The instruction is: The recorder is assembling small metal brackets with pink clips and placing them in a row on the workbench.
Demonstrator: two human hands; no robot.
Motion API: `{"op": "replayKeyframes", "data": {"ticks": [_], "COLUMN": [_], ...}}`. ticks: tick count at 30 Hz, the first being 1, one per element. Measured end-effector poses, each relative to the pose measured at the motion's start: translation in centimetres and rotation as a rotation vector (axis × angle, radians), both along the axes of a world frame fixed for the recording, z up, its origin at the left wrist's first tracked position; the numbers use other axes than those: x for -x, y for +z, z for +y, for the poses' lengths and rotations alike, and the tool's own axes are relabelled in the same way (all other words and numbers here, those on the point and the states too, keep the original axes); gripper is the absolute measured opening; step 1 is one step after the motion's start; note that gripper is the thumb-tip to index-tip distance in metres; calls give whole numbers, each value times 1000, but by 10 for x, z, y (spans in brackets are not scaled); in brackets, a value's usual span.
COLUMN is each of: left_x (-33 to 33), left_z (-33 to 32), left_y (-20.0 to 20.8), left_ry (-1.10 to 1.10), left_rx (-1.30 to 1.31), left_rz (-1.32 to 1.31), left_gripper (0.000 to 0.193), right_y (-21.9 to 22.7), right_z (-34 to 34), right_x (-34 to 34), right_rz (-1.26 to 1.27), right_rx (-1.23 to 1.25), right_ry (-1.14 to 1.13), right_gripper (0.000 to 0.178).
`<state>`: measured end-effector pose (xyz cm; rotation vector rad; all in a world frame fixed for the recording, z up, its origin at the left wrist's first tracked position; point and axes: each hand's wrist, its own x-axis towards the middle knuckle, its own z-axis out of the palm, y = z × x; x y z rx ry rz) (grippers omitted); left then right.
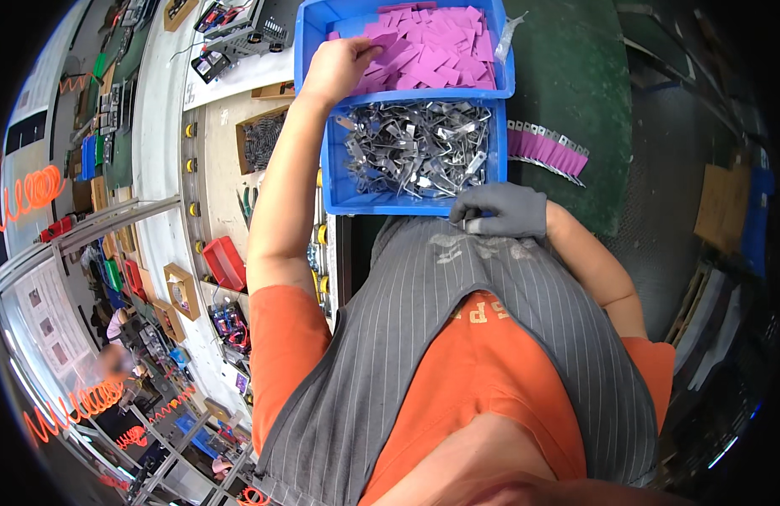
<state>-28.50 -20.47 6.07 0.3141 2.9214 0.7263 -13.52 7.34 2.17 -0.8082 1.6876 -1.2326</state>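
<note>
My bare left hand (338, 69) reaches over the far blue bin (312, 17), its thumb and fingers pinching a purple rectangular piece (385, 40). Many similar flat purple pieces (436, 51) lie heaped in that bin. Nearer to me, a second blue bin (339, 181) is full of small bent metal brackets (419, 148). My right hand (501, 211), in a grey glove, is closed by this bin's near right corner, in front of my apron. A small pale bit shows at its fingertips, too little to name.
On the green tabletop (575, 76) to the right lies an overlapping row of metal brackets with purple pieces (546, 152). At left are a wooden box of dark parts (263, 142), pliers (247, 202) and a red bin (225, 263). A person (116, 358) sits far left.
</note>
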Motion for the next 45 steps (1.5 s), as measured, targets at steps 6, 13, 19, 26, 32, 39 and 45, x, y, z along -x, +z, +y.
{"op": "replayKeyframes", "data": {"ticks": [6,13,19,26,32,39,45], "left_x": [-14,-92,-122,-129,-131,-131,-133], "left_z": [3,34,57,62,62,60,66], "left_y": [-9,11,18,26,28,20,36], "left_ry": [-15,64,-34,-117,-406,-600,-440], "left_rx": [-389,-536,-461,-342,-334,-365,-588], "left_rz": [256,164,132,110,128,39,-366], "left_gripper": [20,13,13,15,21,27,62], "right_y": [7,81,116,117,99,75,62], "right_z": [6,29,39,33,42,38,36], "right_x": [-4,1,15,13,30,30,22], "right_rz": [114,123,718,810,506,116,-167], "right_rx": [140,263,220,174,264,174,223], "right_ry": [-65,-564,-264,-141,-106,-195,-245], "right_gripper": [25,24,19,18,17,25,27]}}
